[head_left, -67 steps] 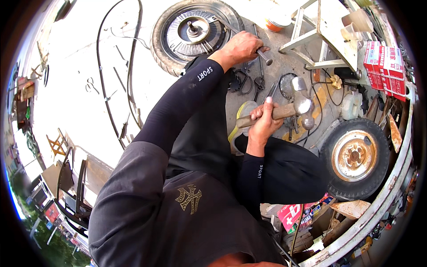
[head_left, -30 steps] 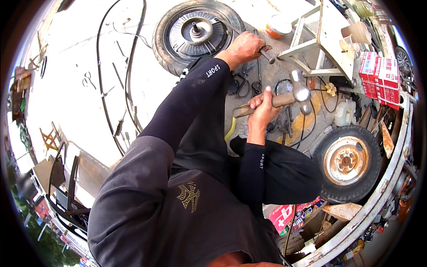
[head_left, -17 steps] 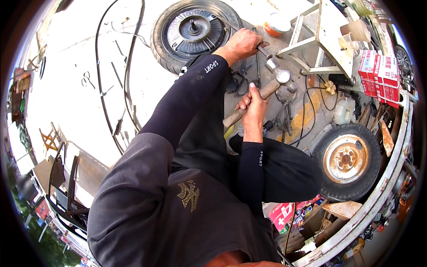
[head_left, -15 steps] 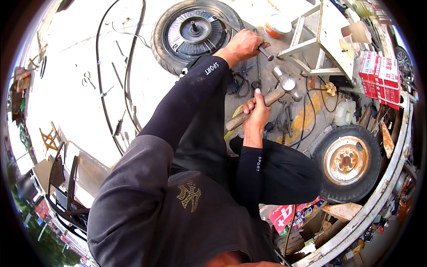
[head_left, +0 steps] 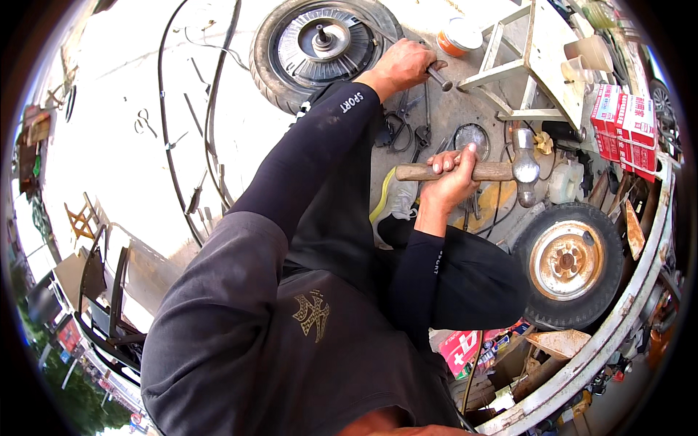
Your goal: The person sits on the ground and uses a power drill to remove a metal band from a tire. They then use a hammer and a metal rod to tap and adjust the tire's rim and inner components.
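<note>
My right hand point(head_left: 451, 182) grips the wooden handle of a hammer point(head_left: 502, 171), its steel head raised off the ground at the right. My left hand point(head_left: 398, 67) is stretched forward and closed around a metal punch or rod point(head_left: 438, 77) that points down at the concrete. The rod stands just right of a tyre with a hub motor wheel point(head_left: 320, 45) lying flat. Pliers or cutters point(head_left: 401, 129) lie on the ground between my two hands. Both arms wear dark sleeves.
A small wheel with a rusty orange rim point(head_left: 568, 263) lies at the right. A white metal stool frame point(head_left: 525, 67) stands at the top right beside red and white boxes point(head_left: 624, 132). Black cables point(head_left: 211, 123) curve across the pale concrete at the left.
The hammer head swung up toward the rod, then drew back to the right and now hangs raised. My left hand has stayed on the rod near the tyre.
</note>
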Tool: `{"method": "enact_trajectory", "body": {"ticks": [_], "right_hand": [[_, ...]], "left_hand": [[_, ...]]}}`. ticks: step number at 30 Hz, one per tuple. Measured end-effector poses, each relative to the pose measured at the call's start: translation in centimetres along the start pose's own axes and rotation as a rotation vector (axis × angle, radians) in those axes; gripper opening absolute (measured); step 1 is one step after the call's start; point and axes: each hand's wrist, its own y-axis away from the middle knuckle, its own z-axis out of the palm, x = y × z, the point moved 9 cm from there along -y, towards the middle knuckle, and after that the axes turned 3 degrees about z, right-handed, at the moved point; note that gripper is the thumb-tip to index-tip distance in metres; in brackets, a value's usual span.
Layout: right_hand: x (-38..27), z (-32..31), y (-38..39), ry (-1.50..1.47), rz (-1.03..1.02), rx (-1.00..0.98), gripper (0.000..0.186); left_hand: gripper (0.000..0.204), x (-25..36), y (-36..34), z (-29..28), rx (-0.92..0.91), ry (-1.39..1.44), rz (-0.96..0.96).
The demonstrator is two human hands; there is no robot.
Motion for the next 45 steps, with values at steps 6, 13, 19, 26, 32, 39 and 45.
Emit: {"method": "enact_trajectory", "body": {"ticks": [6, 13, 19, 26, 32, 39, 45], "right_hand": [[5.7, 1.5, 2.2, 0.168, 0.424, -0.055, 0.03], [-0.2, 1.4, 0.2, -0.002, -0.033, 0.009, 0.03], [4.3, 0.2, 2.8, 0.09, 0.226, 0.029, 0.029], [-0.5, -2.4, 1.7, 0.107, 0.067, 0.071, 0.037], [1.8, -3.9, 3.8, 0.136, 0.085, 0.049, 0.037], [1.6, -1.3, 5.0, 0.076, 0.107, -0.008, 0.038], [3.5, 0.1, 6.1, 0.092, 0.209, -0.042, 0.037]], "left_hand": [[0.028, -0.5, 0.6, 1.2, -0.088, 0.005, -0.042], [0.032, -0.3, 0.7, 0.7, -0.052, 0.007, -0.046], [0.034, 0.0, 0.7, 1.2, -0.133, -0.028, 0.009], [0.041, 6.3, 3.3, 2.5, -0.276, -0.028, 0.262], [0.039, 9.4, 6.3, 0.8, -0.457, 0.022, 0.34], [0.028, 8.5, 10.1, -5.0, -0.524, 0.007, 0.334], [0.021, 7.2, 15.2, -12.0, -0.573, -0.026, -0.013]]}}
